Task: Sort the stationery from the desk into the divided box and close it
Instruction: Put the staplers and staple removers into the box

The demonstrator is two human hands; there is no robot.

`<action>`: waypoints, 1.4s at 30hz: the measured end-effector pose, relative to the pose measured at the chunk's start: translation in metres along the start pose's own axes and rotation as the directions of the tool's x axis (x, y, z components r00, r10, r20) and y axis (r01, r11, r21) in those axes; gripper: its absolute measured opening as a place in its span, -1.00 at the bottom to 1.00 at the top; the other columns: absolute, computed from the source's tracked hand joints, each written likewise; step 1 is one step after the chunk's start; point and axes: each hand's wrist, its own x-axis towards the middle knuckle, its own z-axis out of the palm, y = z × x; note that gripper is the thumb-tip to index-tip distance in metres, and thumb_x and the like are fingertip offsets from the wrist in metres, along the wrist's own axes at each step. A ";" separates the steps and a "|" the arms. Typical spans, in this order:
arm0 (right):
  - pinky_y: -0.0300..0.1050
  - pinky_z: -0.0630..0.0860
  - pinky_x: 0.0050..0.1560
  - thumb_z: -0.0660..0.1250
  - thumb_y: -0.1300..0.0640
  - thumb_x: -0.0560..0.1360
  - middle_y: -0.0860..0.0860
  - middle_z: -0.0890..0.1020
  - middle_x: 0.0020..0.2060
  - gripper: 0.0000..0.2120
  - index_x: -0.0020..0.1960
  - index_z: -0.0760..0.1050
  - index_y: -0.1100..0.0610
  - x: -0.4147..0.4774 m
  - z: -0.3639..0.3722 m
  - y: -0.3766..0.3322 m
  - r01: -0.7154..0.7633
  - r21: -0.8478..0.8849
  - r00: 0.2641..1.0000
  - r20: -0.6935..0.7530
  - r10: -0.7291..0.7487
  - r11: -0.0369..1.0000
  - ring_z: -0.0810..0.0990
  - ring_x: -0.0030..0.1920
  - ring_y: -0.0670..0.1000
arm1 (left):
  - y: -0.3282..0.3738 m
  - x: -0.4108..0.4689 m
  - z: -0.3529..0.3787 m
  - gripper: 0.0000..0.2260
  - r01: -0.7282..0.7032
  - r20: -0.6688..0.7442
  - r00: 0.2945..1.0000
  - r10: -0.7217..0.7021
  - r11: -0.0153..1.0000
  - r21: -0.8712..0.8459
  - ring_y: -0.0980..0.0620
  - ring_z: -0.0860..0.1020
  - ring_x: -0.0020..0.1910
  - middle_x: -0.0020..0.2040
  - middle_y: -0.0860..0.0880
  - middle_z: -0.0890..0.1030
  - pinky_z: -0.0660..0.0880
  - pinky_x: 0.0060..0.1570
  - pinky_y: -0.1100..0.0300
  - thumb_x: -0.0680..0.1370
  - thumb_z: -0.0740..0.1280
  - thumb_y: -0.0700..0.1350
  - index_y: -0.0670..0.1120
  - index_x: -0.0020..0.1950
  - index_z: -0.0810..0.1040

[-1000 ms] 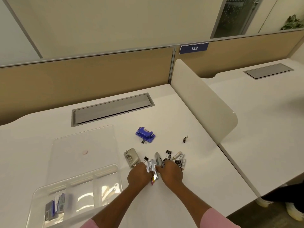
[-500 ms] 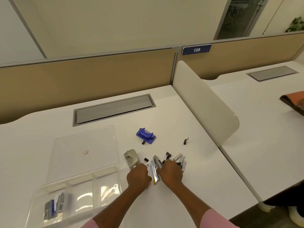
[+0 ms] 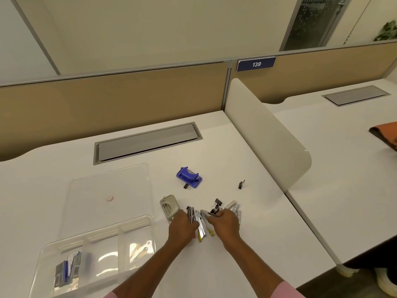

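A clear divided box [image 3: 137,220] stands open at the front left, its lid [image 3: 107,186] lying flat behind it. The left compartment holds blue and grey staple packs [image 3: 67,271]; the other two look empty. Both hands meet over a bundle of silver utility knives [image 3: 201,225] with yellow ends. My left hand [image 3: 182,227] curls around the bundle's left side. My right hand [image 3: 226,222] pinches its right side at the top. A grey hole punch [image 3: 169,205] lies just left of my left hand. Black binder clips [image 3: 217,204] and white tubes [image 3: 233,206] lie behind my right hand.
A blue hole punch [image 3: 189,177] with a binder clip [image 3: 187,186] beside it sits farther back. A lone clip [image 3: 241,184] lies to the right. A curved white divider panel [image 3: 268,136] bounds the desk's right side. A grey cable hatch [image 3: 148,140] is at the back.
Both hands have closed in on the utility knives and drawn them into a tighter bundle. The other stationery has not moved.
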 end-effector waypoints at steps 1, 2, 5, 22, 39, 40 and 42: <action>0.03 0.58 -0.25 0.49 0.15 0.25 0.05 0.56 -0.43 -0.77 -0.39 0.43 0.14 -0.002 -0.003 -0.001 -0.035 0.058 0.999 0.010 0.034 0.998 0.54 -0.43 0.02 | 0.002 0.000 0.001 -0.77 0.002 0.002 1.000 -0.002 1.000 -0.024 -0.07 0.59 -0.19 -0.11 -0.12 0.57 0.48 -0.20 0.07 0.45 0.32 -0.06 -0.16 -0.01 0.39; 0.04 0.61 -0.25 0.50 0.18 0.26 0.06 0.57 -0.45 -0.77 -0.40 0.44 0.15 -0.003 -0.006 -0.001 -0.067 0.129 0.998 0.025 0.064 0.989 0.57 -0.47 0.01 | 0.004 0.000 0.002 -0.75 0.003 0.002 1.000 -0.003 0.999 -0.042 -0.08 0.57 -0.16 -0.05 -0.15 0.54 0.46 -0.21 0.07 0.47 0.32 -0.08 -0.18 0.03 0.37; -0.10 0.55 -0.33 0.45 0.33 0.33 0.10 0.54 -0.45 -0.80 -0.40 0.47 0.22 -0.002 -0.014 -0.005 -0.209 0.356 0.978 0.074 0.196 0.911 0.59 -0.54 0.02 | 0.009 0.002 0.006 -0.70 0.013 -0.025 1.000 -0.015 0.995 -0.099 -0.10 0.50 -0.11 0.02 -0.20 0.46 0.41 -0.21 0.11 0.51 0.31 -0.13 -0.24 0.11 0.30; -0.09 0.65 -0.24 0.28 0.33 0.53 0.20 0.50 -0.20 -0.93 -0.03 0.51 0.34 -0.003 -0.022 -0.013 -0.342 0.796 0.908 0.416 -0.041 0.500 0.60 -0.18 0.15 | 0.031 0.012 0.026 -0.56 0.142 -0.057 0.989 -0.139 0.988 0.056 -0.12 0.61 -0.02 0.02 -0.13 0.60 0.47 -0.20 0.12 0.44 0.36 0.03 -0.21 0.14 0.32; -0.02 0.62 -0.07 0.28 0.45 0.49 0.16 0.53 -0.26 -0.91 -0.10 0.46 0.30 -0.013 -0.005 -0.029 -0.198 0.691 0.890 0.424 -0.168 0.695 0.60 -0.15 0.11 | 0.014 -0.018 -0.024 -0.81 0.170 0.076 0.985 -0.153 0.830 -0.531 0.02 0.43 -0.32 -0.28 -0.08 0.45 0.42 -0.34 0.17 0.34 0.35 -0.09 -0.14 -0.15 0.42; -0.02 0.62 -0.07 0.29 0.45 0.47 0.19 0.50 -0.25 -0.91 -0.12 0.44 0.30 -0.016 -0.001 -0.032 -0.184 0.684 0.882 0.432 -0.189 0.706 0.58 -0.15 0.12 | 0.011 -0.024 -0.032 -0.79 0.155 0.082 0.988 -0.132 0.801 -0.578 0.01 0.44 -0.31 -0.29 -0.08 0.46 0.44 -0.33 0.18 0.33 0.33 -0.07 -0.14 -0.14 0.44; -0.03 0.62 -0.08 0.28 0.45 0.47 0.21 0.48 -0.25 -0.90 -0.13 0.42 0.30 -0.022 0.011 -0.038 -0.171 0.679 0.866 0.449 -0.219 0.714 0.58 -0.17 0.13 | 0.005 -0.036 -0.049 -0.74 0.109 0.070 0.994 -0.083 0.748 -0.655 0.02 0.46 -0.30 -0.29 -0.06 0.48 0.47 -0.31 0.20 0.32 0.35 -0.02 -0.14 -0.10 0.49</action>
